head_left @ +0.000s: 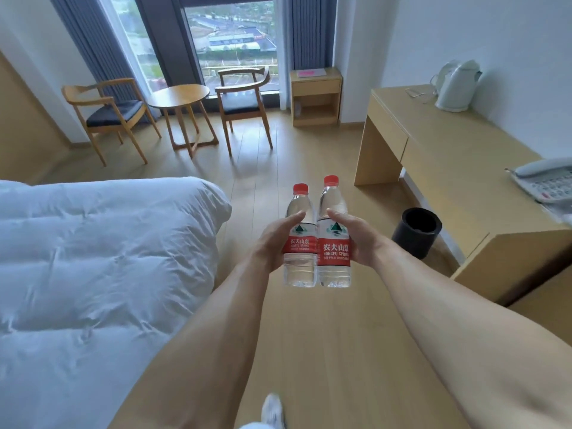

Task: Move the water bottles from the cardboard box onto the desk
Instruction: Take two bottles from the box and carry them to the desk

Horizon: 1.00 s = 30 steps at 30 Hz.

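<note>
red caps: one on each of two clear water bottles, both upright, side by side, labels touching.
left hand [272, 243]: wrapped around the left bottle [299, 239] at its red label, thumb along the front.
right hand [356, 239]: wrapped around the right bottle [333, 233] at its red label, thumb across the shoulder.
bottle position: carried in the air over the wooden floor [309, 335], between bed and surface, touching neither.
bed [93, 258]: on the left, white duvet.
surface [458, 156]: light wood, on the right, well apart from the bottles.
on the surface: white kettle [458, 85] at the far end, telephone [548, 181] at the near end.
bin [418, 230]: black, on the floor just beside the surface.
far end: round table [179, 96] between two chairs at the window.
</note>
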### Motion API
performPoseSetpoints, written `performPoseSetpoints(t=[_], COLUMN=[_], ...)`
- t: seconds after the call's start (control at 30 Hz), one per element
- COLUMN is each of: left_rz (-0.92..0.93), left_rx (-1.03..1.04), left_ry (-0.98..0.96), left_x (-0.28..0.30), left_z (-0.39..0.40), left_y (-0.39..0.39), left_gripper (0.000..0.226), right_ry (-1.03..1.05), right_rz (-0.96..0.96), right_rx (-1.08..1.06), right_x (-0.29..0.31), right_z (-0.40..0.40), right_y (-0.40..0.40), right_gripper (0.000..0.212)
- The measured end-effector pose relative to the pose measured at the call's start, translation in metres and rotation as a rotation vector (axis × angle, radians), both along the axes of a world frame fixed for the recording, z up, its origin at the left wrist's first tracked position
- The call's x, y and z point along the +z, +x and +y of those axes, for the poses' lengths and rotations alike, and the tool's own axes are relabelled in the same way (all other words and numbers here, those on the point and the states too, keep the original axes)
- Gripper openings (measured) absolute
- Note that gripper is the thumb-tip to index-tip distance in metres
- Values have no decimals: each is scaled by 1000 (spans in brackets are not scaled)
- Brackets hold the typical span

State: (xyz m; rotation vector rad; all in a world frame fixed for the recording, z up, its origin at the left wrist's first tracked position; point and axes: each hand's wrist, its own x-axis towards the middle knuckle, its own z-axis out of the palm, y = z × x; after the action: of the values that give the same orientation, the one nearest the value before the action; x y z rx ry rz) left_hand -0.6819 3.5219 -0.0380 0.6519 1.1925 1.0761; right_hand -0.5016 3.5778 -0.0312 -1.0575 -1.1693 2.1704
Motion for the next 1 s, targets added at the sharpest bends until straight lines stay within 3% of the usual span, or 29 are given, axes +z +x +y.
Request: performPoseSetpoints(t=[0.4, 0.57, 1.0], left_rz=[-74, -86, -56], left_rx=[-232, -288, -416], left_ry=[-19, -43, -81], left_x=[-24, -27, -31], left_z=[243, 348, 561], left_y=[-31, -47, -4], left_gripper=[48, 56, 54], right_ry=[-15, -15, 12], right_rz=[-53, -44, -100], right_rx=[-220, -298, -508], right_x=[-23, -14, -21], right_z=[207, 287, 473], right_y=[-24, -39, 1], right_gripper=[49, 50, 54])
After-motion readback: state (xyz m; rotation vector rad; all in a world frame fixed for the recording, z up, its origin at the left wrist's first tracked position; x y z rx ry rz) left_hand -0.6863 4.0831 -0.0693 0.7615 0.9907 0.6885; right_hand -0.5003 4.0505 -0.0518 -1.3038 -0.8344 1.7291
